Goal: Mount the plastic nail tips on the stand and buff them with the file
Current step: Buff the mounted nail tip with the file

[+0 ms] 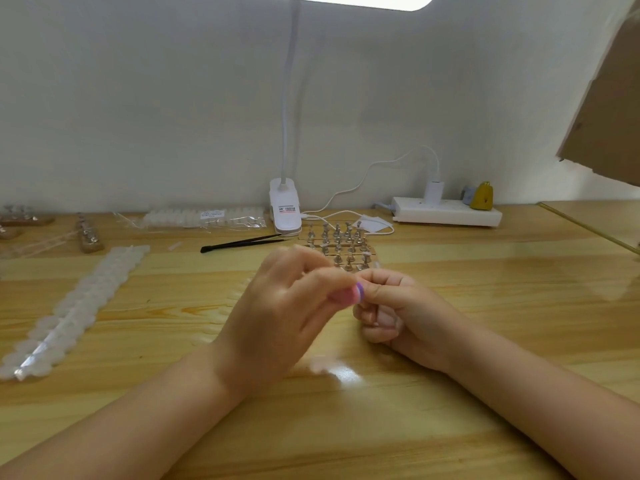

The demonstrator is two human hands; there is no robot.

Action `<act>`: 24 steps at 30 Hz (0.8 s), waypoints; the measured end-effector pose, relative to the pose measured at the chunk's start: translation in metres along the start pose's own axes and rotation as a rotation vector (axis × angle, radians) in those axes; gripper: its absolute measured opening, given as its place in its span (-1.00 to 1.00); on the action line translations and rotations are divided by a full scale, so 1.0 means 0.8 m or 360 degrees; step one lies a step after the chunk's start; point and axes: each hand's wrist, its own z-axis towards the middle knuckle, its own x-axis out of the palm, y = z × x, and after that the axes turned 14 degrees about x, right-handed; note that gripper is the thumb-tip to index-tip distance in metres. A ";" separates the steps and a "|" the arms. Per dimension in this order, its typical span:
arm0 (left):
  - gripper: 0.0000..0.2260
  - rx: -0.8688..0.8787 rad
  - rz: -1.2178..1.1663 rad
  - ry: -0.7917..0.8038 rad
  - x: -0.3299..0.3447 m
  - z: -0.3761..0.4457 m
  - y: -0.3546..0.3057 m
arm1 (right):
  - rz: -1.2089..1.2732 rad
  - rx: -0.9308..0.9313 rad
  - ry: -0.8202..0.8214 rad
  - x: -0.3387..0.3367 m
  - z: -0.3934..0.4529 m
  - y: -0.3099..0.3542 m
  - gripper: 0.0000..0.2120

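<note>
Both hands meet above the middle of the wooden table. My left hand [287, 306] pinches a small pink and purple file [353, 294] between thumb and fingers. My right hand [398, 306] is curled, its thumb and forefinger pressed against the file's purple edge; whether a nail tip sits between them is hidden. Just behind the hands stands the nail stand [341, 244], a wooden base with several metal pegs. A long strip of white plastic nail tips [76, 306] lies at the left.
Black tweezers [242, 242] lie behind the hands. A bag of nail tips [207, 218], a white clip lamp [285, 209] and a power strip [446, 211] line the wall. More stands [88, 233] sit far left. A cardboard sheet [609, 109] hangs at upper right.
</note>
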 end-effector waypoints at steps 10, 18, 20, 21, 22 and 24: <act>-0.86 0.0242 0.0118 0.0104 -0.005 -0.002 0.004 | -0.0074 0.0071 0.0047 0.004 -0.002 0.005 -0.87; -0.89 0.0054 0.0123 0.0094 -0.010 -0.005 0.016 | -0.0140 0.0110 0.0147 0.003 -0.002 0.004 -0.86; -0.86 0.0207 0.0067 0.0071 -0.005 -0.001 0.007 | -0.0135 0.0090 0.0164 0.002 -0.002 0.004 -0.84; -0.85 0.0284 0.0051 0.0093 -0.001 0.000 0.002 | -0.0160 0.0081 0.0182 0.002 -0.002 0.004 -0.83; -0.82 0.0322 0.0043 0.0121 0.001 0.000 -0.002 | -0.0191 0.0074 0.0195 0.003 -0.003 0.004 -0.85; -0.80 0.0251 0.0054 0.0140 -0.001 -0.001 -0.001 | -0.0205 0.0074 0.0178 0.004 -0.003 0.004 -0.88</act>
